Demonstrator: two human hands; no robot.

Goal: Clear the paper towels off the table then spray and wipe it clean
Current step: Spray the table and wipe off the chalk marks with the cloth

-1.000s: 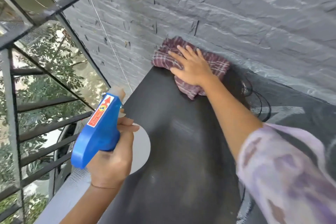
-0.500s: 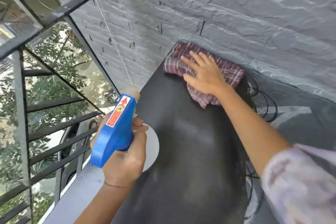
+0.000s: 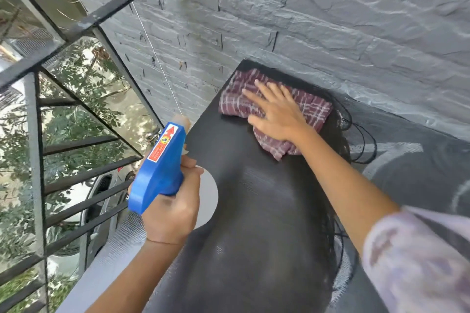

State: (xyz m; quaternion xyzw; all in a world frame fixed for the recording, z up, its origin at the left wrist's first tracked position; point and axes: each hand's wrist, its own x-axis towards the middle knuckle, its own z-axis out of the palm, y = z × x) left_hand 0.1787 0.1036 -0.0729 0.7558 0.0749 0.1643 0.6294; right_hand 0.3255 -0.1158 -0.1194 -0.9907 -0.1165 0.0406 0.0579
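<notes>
A dark table top [image 3: 267, 223] runs away from me toward a grey stone wall. On its far end lies a crumpled maroon checked cloth [image 3: 311, 109]. My right hand [image 3: 276, 113] presses flat on the cloth with straight, spread fingers. My left hand [image 3: 173, 208] grips the neck of a spray bottle with a blue trigger head [image 3: 159, 170], held over the table's left edge with the nozzle pointing at the far end. The bottle's body is hidden behind my hand. No paper towels show.
The grey stone wall [image 3: 330, 20] closes off the far and right sides. A black metal window grille [image 3: 71, 180] stands to the left, with trees and a parked car outside. A pale round piece [image 3: 209, 198] shows by my left hand. Black cables [image 3: 366, 140] lie right of the cloth.
My right hand has slid the cloth a little along the far end of the table. My left hand keeps the spray bottle in about the same pose.
</notes>
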